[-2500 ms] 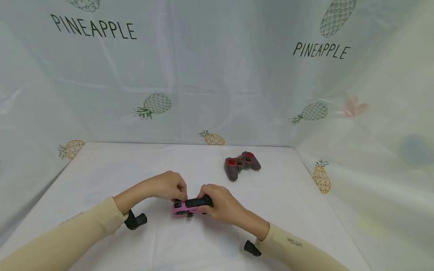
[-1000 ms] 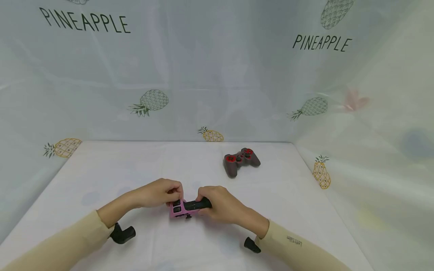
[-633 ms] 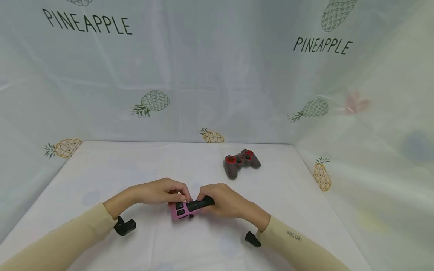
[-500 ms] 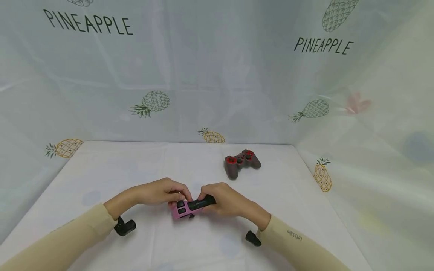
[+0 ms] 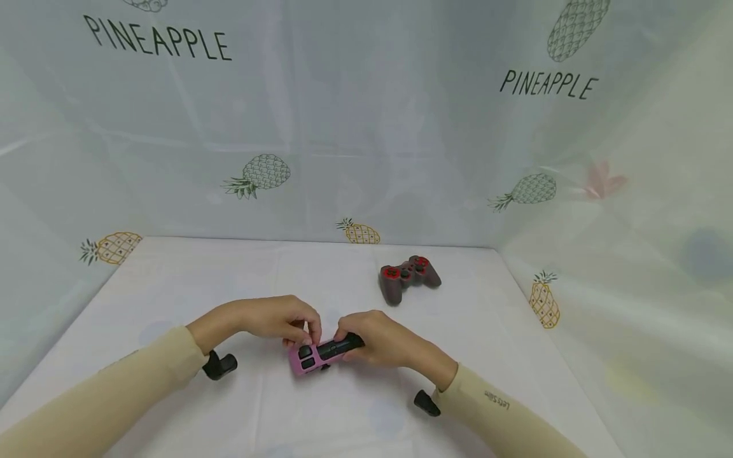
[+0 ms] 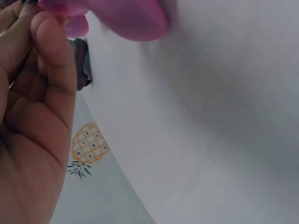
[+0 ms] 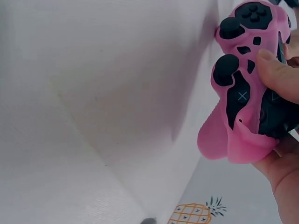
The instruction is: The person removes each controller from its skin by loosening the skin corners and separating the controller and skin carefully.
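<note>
Fingertips (image 5: 312,337) of the left hand (image 5: 280,317) are hard to make out: the left wrist view cuts them off at its corner, though thumb and forefinger come together there on the pink cover (image 7: 250,147), in a narrow pinch. The right hand (image 5: 380,340) grips the right end of the gamepad (image 5: 339,346), its thumb (image 7: 278,79) laid over the upper edge; its other fingers are mostly hidden behind. The gamepad is tilted, its shoulder buttons up and its face to the near side, between both hands at mid-table; whether it touches the cloth is unclear. Its black body shows bare along the right part, while pink wraps the left. Just below each wrist sits a black device (image 5: 220,366), partly hidden by the beige sleeves (image 5: 132,381), which the near edge cuts off. Farther off, to the right, a grey-and-red gamepad (image 5: 408,278) lies on the white tabletop (image 5: 469,324). Beyond hangs a pale curtain (image 5: 401,95) printed with pineapples, some cropped at the top.
</note>
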